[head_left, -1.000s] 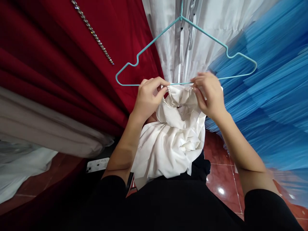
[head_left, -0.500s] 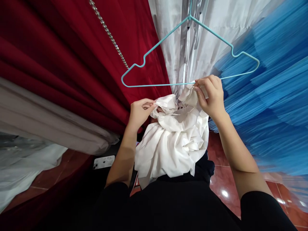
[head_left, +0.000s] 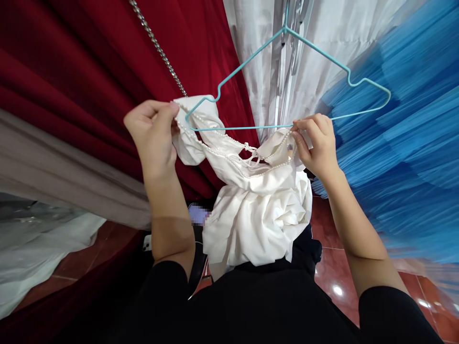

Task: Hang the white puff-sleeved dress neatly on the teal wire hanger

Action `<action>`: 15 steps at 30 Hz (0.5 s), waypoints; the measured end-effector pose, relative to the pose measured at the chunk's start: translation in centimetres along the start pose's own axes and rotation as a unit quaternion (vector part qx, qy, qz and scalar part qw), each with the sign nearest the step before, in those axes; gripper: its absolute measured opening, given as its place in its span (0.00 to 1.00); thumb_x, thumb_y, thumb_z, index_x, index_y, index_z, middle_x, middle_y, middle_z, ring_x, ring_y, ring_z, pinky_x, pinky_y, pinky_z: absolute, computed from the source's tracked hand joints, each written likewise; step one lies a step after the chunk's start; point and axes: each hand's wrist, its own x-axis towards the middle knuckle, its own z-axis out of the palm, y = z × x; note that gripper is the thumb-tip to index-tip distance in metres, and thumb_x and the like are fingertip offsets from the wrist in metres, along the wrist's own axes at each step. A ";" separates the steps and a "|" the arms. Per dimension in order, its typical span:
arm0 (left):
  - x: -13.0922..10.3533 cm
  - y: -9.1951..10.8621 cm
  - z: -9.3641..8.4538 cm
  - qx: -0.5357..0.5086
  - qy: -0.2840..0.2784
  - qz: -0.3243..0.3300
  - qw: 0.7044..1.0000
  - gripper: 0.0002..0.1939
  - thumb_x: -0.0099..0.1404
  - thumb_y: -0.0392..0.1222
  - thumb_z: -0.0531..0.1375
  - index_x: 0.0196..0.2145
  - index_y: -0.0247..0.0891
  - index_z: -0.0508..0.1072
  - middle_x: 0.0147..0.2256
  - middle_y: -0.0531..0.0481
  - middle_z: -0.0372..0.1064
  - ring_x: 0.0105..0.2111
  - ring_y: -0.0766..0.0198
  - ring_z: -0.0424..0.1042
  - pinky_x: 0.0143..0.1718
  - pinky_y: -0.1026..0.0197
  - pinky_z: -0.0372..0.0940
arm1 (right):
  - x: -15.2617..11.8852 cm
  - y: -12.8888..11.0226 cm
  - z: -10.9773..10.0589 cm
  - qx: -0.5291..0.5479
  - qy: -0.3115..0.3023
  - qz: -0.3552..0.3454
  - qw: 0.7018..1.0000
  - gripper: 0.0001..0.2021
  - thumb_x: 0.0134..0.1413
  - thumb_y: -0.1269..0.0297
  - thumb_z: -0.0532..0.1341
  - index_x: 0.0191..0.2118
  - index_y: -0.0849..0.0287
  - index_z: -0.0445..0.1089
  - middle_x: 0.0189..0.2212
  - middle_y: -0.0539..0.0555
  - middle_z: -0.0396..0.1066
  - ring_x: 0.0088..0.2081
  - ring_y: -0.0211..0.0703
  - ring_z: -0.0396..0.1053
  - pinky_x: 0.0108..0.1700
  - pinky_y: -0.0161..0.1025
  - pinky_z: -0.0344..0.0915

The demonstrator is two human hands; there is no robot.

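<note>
A white dress with pearl trim along its neckline lies bunched on my lap, its upper part raised toward a light-blue hanger. My left hand pinches the pearl-edged strap, and the hanger's left end is looped by that strap. My right hand is closed on the other side of the neckline, close against the hanger's bottom bar; whether its fingers also grip the bar I cannot tell. Thin white laces show inside the neckline. The hanger's hook is out of view at the top.
Red fabric with a glittering chain hangs at the left, beige cloth below it. A blue tulle skirt fills the right side. White drapes hang behind a metal pole. A phone lies partly behind my left forearm.
My left hand has moved left and up, stretching the neckline sideways and bringing the strap over the hanger's left end. My right hand has stayed nearly in place.
</note>
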 end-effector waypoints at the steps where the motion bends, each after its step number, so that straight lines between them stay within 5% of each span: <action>1: 0.5 0.7 0.6 0.019 0.005 0.033 0.999 0.25 0.68 0.65 0.73 0.35 0.40 0.74 0.26 0.52 0.68 0.38 0.56 0.80 0.33 0.52 0.62 | 0.0 -0.1 0.0 -0.002 0.001 0.003 1.000 0.09 0.79 0.55 0.54 0.50 0.50 0.70 0.46 0.56 0.78 0.47 0.54 0.76 0.57 0.60 0.70; 5: 1.4 3.4 3.8 0.069 -0.005 0.114 0.991 0.27 0.69 0.67 0.72 0.36 0.40 0.75 0.30 0.51 0.71 0.37 0.59 0.77 0.39 0.47 0.70 | -0.2 -0.3 0.1 -0.003 -0.003 0.016 1.000 0.10 0.79 0.53 0.54 0.50 0.50 0.70 0.45 0.55 0.77 0.48 0.54 0.76 0.60 0.62 0.69; 10: -0.5 5.8 7.7 -0.023 -0.070 0.129 0.989 0.23 0.71 0.60 0.74 0.38 0.37 0.77 0.31 0.52 0.74 0.30 0.65 0.74 0.33 0.55 0.71 | -0.3 -0.3 0.4 -0.012 -0.012 0.032 0.999 0.13 0.79 0.51 0.53 0.50 0.49 0.70 0.46 0.56 0.77 0.49 0.55 0.76 0.63 0.64 0.68; 13: -3.0 7.0 9.7 -0.019 -0.068 0.211 0.975 0.16 0.76 0.56 0.70 0.40 0.41 0.78 0.37 0.50 0.78 0.37 0.62 0.77 0.39 0.56 0.73 | -0.3 -0.4 0.5 -0.023 -0.019 0.042 0.999 0.14 0.79 0.50 0.51 0.50 0.50 0.70 0.47 0.57 0.77 0.49 0.55 0.76 0.65 0.66 0.68; 15: -4.8 7.3 11.1 0.023 -0.116 0.247 0.962 0.09 0.80 0.50 0.65 0.44 0.43 0.79 0.43 0.49 0.78 0.45 0.59 0.78 0.47 0.55 0.73 | -0.3 -0.5 0.5 -0.025 -0.021 0.043 0.999 0.15 0.79 0.49 0.51 0.50 0.50 0.70 0.47 0.57 0.78 0.50 0.55 0.76 0.65 0.67 0.68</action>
